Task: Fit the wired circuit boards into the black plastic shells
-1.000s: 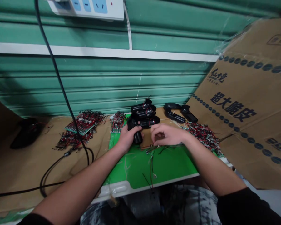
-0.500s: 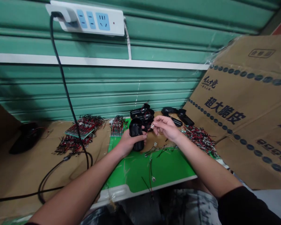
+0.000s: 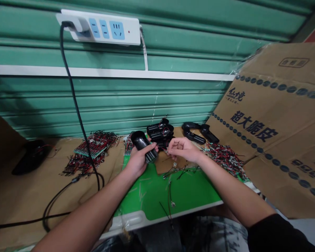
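Note:
A black plastic handle-shaped housing (image 3: pixel 141 141), its wide cupped end upward, is held in my left hand (image 3: pixel 137 161), with the thumb across its narrow part. My right hand (image 3: pixel 183 148) is just to the right, fingers pinched together on a thin red wire (image 3: pixel 166 151) with a small light piece at its end, largely covered by the fingertips. Behind my hands lie several more black housings (image 3: pixel 160 130) in a stack, some with red wires. Below the right hand, loose wires with small pale parts (image 3: pixel 175 164) rest on a brown cardboard piece (image 3: pixel 162 166) and the green board (image 3: pixel 183 192).
Bundles of red and black wires (image 3: pixel 90 150) lie at the left, others (image 3: pixel 224 155) at the right. A black cable (image 3: pixel 77 105) hangs from the power strip (image 3: pixel 105 28) to the table. A cardboard sheet (image 3: pixel 275 140) stands at the right; two black housings (image 3: pixel 199 132) lie before it.
My left hand has tilted the housing and moved it slightly left, away from the right hand. The right hand stays pinched and has shifted a little lower in view.

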Action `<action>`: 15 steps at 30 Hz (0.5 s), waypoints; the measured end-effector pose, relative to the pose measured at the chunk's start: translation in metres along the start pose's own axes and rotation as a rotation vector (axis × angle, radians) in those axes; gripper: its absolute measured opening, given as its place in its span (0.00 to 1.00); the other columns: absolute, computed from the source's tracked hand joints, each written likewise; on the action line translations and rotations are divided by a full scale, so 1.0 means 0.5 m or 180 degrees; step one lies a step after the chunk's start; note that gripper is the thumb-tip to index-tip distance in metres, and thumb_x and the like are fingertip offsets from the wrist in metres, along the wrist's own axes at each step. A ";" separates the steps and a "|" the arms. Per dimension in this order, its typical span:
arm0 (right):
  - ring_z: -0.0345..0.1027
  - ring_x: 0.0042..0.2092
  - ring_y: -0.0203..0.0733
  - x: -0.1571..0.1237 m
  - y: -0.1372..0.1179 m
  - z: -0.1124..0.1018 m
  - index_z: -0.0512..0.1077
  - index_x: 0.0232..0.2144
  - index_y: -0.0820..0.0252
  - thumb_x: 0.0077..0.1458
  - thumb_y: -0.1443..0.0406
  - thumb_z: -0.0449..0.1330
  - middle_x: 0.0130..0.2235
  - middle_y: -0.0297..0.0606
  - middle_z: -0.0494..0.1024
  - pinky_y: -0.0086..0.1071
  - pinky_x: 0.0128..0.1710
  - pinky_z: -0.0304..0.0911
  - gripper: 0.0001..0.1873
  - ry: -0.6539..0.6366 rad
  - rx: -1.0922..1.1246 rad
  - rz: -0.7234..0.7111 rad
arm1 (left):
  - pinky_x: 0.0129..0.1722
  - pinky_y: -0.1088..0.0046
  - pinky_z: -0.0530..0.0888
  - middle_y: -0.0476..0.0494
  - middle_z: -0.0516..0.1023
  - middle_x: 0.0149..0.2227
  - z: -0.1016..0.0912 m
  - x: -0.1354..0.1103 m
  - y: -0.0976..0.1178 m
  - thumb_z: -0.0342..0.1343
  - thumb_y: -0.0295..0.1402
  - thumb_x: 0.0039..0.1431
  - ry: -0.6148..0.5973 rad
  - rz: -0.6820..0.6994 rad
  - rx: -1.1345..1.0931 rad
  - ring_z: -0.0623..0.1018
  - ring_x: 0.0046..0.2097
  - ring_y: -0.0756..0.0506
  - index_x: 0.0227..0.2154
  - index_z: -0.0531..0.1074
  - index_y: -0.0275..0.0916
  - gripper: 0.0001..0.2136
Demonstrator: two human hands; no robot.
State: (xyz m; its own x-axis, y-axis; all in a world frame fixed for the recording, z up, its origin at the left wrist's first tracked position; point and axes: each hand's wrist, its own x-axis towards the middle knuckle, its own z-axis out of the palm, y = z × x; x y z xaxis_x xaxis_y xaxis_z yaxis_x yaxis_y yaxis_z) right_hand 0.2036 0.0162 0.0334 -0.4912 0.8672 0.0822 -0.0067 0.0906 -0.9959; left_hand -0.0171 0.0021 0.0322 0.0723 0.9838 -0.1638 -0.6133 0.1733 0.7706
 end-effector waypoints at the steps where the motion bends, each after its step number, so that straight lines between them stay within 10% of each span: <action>1: 0.73 0.27 0.35 0.000 0.000 0.001 0.75 0.32 0.62 0.51 0.54 0.76 0.28 0.36 0.80 0.30 0.29 0.73 0.19 -0.0039 -0.0002 0.0039 | 0.33 0.73 0.81 0.42 0.84 0.34 0.000 0.000 0.000 0.78 0.26 0.39 -0.0019 -0.0003 0.0025 0.83 0.31 0.47 0.43 0.75 0.34 0.27; 15: 0.66 0.27 0.32 0.010 0.027 0.022 0.77 0.33 0.63 0.46 0.56 0.78 0.26 0.31 0.75 0.27 0.28 0.62 0.20 0.0262 -0.0482 -0.0151 | 0.32 0.72 0.80 0.43 0.83 0.29 0.003 -0.001 -0.014 0.80 0.28 0.36 0.0071 -0.0106 0.0271 0.82 0.29 0.47 0.40 0.77 0.32 0.26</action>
State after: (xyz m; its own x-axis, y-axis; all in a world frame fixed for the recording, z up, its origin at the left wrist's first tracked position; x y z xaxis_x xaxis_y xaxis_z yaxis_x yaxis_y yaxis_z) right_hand 0.1912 0.0164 0.0202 -0.4204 0.8968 0.1380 0.1061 0.1996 -0.9741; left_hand -0.0116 0.0004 0.0279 0.0734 0.9764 -0.2031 -0.5418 0.2100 0.8138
